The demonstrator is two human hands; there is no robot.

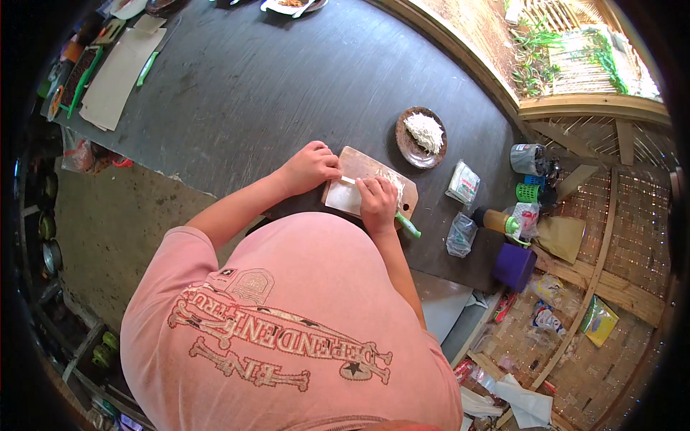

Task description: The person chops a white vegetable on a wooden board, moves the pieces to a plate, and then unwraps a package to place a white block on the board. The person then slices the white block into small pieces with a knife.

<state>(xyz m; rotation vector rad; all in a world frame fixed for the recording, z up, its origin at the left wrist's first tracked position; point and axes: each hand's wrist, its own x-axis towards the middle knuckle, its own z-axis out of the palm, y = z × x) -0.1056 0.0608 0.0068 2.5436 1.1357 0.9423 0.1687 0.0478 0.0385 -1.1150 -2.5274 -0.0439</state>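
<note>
A wooden cutting board [357, 159] lies near the table edge in front of me. Between my two hands, above the board, is a thin white strip [348, 179]. My left hand [311, 169] pinches its left end, with the fingers closed. The curled fingers of my right hand [379, 204] are on its other end. Beneath them lies a flat whitish piece [342, 197] on the board. White shreds [392, 179] show just beyond my right hand. A green knife handle [408, 225] sticks out beside my right wrist; its blade is mostly hidden.
A brown plate [415, 156] holds a heap of white shreds [425, 133]. To the right are a plastic packet [463, 182], a clear bag [461, 235], a green-capped bottle [496, 221] and a purple box [514, 264]. Another green-handled knife [148, 68] lies far left beside cardboard [118, 75].
</note>
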